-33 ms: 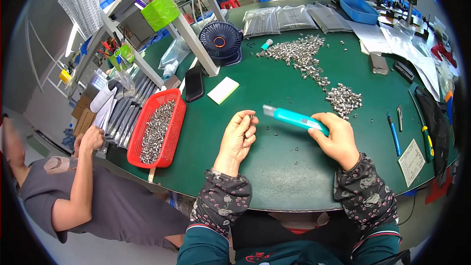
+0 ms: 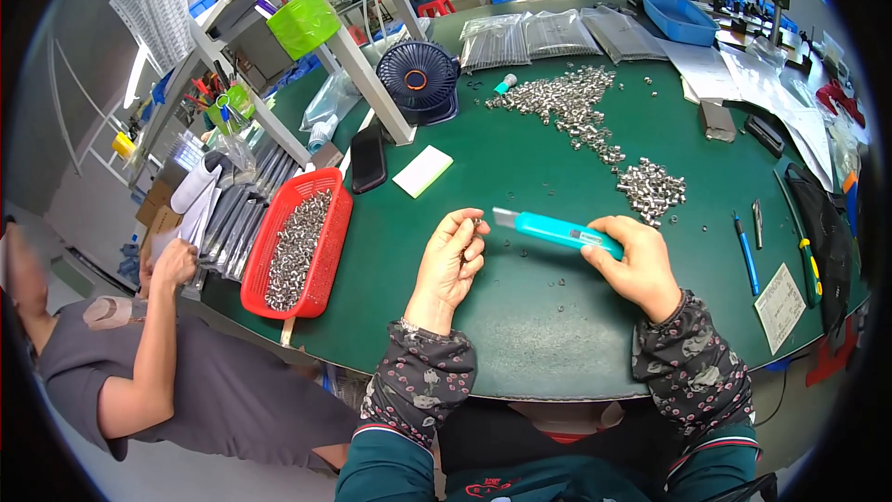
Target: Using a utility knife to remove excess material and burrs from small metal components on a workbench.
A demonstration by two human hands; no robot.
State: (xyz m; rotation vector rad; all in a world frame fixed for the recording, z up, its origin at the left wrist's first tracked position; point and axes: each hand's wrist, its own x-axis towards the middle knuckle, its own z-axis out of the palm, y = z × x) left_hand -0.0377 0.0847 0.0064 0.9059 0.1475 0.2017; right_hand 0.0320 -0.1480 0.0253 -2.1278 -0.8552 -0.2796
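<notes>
While a broad, round-edged green surface (image 2: 520, 177) fills most of the view, a person in a grey shirt (image 2: 186, 390) sits at its left rim with one hand raised to a stack of grey flat packs. Beside that stack a red perforated plastic basket (image 2: 325, 256) lies on the green surface, holding a heap of small silvery metal parts. Farther back stands a dark blue round desk fan (image 2: 418, 79), with clear plastic bags (image 2: 548, 37) of parts behind it and a blue plastic tray (image 2: 683, 19) toward the right. A long scatter of loose silvery metal parts (image 2: 567, 107) runs from the middle back toward a tighter pile of the same parts (image 2: 652, 189) just beyond the right hand. A black phone (image 2: 368, 158) and a pale yellow-white rectangular pad (image 2: 423, 171) lie near the basket.

The right hand (image 2: 636, 265) is closed around the rear of a turquoise plastic utility knife (image 2: 557, 231), held above the surface with its grey tip pointing left. The left hand (image 2: 451, 260) has its fingers curled together, fingertips pinching a tiny silvery metal piece (image 2: 477, 220) just beside the knife's tip; whether the two touch cannot be told.
</notes>
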